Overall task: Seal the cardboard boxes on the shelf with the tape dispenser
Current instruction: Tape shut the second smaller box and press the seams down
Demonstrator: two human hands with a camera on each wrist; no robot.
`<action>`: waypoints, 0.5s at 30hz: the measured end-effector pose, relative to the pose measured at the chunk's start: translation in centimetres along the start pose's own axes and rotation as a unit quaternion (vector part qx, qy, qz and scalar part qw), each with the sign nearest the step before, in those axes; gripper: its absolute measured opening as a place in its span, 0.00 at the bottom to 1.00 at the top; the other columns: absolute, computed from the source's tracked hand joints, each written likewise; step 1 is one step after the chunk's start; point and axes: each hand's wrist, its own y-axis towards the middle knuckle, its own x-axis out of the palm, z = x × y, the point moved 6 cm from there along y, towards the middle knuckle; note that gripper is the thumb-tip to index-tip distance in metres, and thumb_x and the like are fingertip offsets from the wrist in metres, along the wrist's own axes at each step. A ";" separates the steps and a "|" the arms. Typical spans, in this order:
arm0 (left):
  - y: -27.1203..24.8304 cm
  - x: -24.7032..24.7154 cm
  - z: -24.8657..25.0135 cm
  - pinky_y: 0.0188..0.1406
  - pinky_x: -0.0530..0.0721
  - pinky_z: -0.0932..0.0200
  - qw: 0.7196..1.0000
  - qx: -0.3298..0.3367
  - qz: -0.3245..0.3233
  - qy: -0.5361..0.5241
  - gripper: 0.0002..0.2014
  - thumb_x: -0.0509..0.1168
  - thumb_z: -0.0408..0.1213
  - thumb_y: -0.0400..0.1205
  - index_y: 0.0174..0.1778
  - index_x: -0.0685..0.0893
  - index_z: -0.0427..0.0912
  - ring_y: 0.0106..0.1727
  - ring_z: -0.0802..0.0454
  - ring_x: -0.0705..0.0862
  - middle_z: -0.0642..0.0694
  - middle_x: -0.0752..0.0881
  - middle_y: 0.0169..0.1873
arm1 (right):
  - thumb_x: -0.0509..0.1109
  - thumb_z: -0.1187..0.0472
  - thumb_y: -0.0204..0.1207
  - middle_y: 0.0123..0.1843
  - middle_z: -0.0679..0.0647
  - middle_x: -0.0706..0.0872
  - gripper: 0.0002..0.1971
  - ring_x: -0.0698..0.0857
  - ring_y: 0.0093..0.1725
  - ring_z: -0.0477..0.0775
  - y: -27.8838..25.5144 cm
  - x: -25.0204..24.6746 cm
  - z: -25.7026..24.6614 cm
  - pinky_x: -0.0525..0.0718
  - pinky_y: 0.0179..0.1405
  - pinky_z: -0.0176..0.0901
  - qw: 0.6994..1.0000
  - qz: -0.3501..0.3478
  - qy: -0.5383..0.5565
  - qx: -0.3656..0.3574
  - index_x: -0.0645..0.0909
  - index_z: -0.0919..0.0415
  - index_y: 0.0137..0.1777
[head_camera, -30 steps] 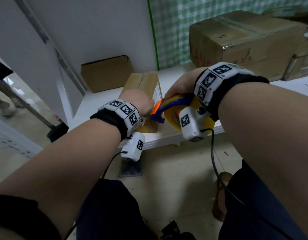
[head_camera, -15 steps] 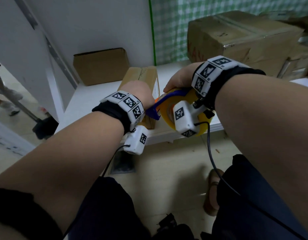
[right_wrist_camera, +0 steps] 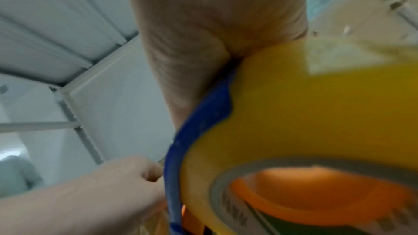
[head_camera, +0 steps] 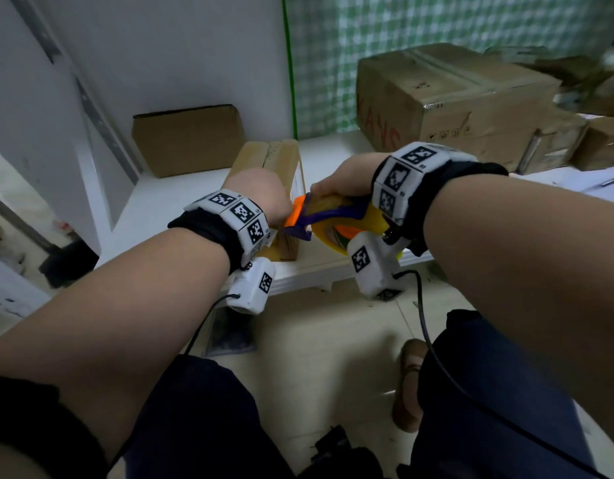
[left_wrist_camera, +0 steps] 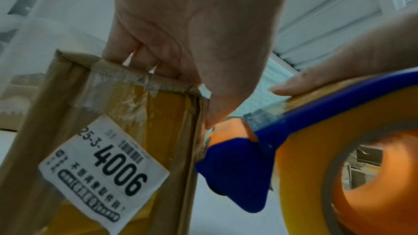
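- I am looking down at the white shelf (head_camera: 181, 205), which is carrying everything else in view; against the frame a second ago the whole scene is sitting slightly lower and more to the right, so my head has shifted, not the boxes.
- The large cardboard box (head_camera: 447, 98) is standing at the back right of the shelf, with tape already running across its top, well apart from my hands.
- A medium plain box (head_camera: 188, 140) is resting against the back wall at the left, in the same spot as before.
- The small cardboard box (head_camera: 281, 160) I am working on is lying near the front edge between my hands; the left wrist view is showing wrinkled tape over its near top edge and a white label (left_wrist_camera: 101, 169) reading 4006 on its end face.
- My right hand (head_camera: 347, 178) is gripping the tape dispenser (head_camera: 336, 219), fingers wrapped over the blue frame and yellow roll; its orange and blue nose is sitting just beside the box's near right corner, much as half a second ago.
- My left hand (head_camera: 257, 195) is curling its fingers over the box's near top edge and holding it, thumb down along the corner, still where it was earlier.
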 end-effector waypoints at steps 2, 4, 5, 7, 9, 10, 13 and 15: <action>0.1 0.2 -0.4 0.20 0.66 0.60 1.000 -0.003 -0.001 -0.010 0.16 0.60 0.47 0.80 0.32 0.78 0.41 0.28 0.51 0.75 0.46 0.78 0.29 | 0.55 0.38 0.82 0.67 0.59 0.80 0.31 0.78 0.67 0.60 -0.2 0.4 0.5 0.74 0.56 0.43 0.998 -0.005 -0.063 0.016 0.76 0.64 0.68; 0.2 0.5 -1.0 0.21 0.68 0.61 1.000 -0.007 -0.005 -0.026 0.17 0.61 0.48 0.80 0.30 0.77 0.41 0.28 0.51 0.76 0.45 0.79 0.29 | 0.55 0.33 0.79 0.66 0.60 0.81 0.35 0.79 0.65 0.60 -0.8 0.9 0.8 0.73 0.60 0.46 0.998 -0.024 -0.051 0.037 0.77 0.64 0.68; 0.3 0.6 -1.3 0.22 0.68 0.61 0.999 -0.010 -0.007 -0.036 0.17 0.61 0.48 0.80 0.30 0.78 0.41 0.29 0.51 0.77 0.45 0.79 0.29 | 0.58 0.32 0.76 0.63 0.60 0.83 0.35 0.81 0.62 0.60 -0.8 1.2 1.0 0.74 0.59 0.47 0.998 -0.039 -0.014 0.044 0.78 0.64 0.66; 0.3 0.8 -2.0 0.22 0.69 0.60 0.998 -0.018 -0.013 -0.056 0.16 0.62 0.49 0.79 0.34 0.80 0.40 0.31 0.50 0.78 0.45 0.79 0.30 | 0.64 0.33 0.73 0.51 0.58 0.86 0.31 0.84 0.49 0.58 -0.9 1.6 1.6 0.78 0.51 0.47 0.993 -0.068 0.074 0.069 0.81 0.63 0.57; 0.4 0.9 -2.4 0.24 0.69 0.60 0.997 -0.016 -0.017 -0.067 0.16 0.61 0.51 0.79 0.43 0.82 0.39 0.35 0.48 0.79 0.46 0.79 0.32 | 0.66 0.37 0.75 0.37 0.55 0.86 0.24 0.84 0.35 0.54 -1.0 1.7 1.7 0.79 0.38 0.42 0.987 -0.088 0.113 0.078 0.81 0.62 0.44; 0.4 0.9 -2.5 0.25 0.70 0.59 0.997 -0.013 -0.019 -0.070 0.17 0.61 0.52 0.79 0.48 0.82 0.40 0.38 0.47 0.80 0.46 0.80 0.34 | 0.64 0.41 0.79 0.30 0.55 0.85 0.21 0.84 0.28 0.52 -1.3 1.9 1.7 0.79 0.29 0.38 0.983 -0.109 0.125 0.075 0.79 0.61 0.40; 1.0 1.1 -2.5 0.37 0.78 0.57 0.994 -0.005 -0.042 -0.105 0.23 0.60 0.56 0.79 0.58 0.80 0.41 0.48 0.44 0.82 0.42 0.84 0.48 | 0.58 0.54 0.84 0.23 0.54 0.82 0.16 0.80 0.20 0.48 -1.6 2.1 1.4 0.76 0.18 0.29 0.975 -0.137 0.167 0.054 0.75 0.60 0.37; 1.4 1.1 -2.8 0.54 0.79 0.53 0.984 -0.020 -0.062 -0.166 0.25 0.57 0.59 0.80 0.61 0.81 0.43 0.57 0.42 0.81 0.39 0.83 0.59 | 0.57 0.57 0.84 0.28 0.54 0.80 0.15 0.78 0.24 0.48 -1.6 2.0 1.4 0.77 0.24 0.32 0.974 -0.141 0.174 0.042 0.75 0.60 0.36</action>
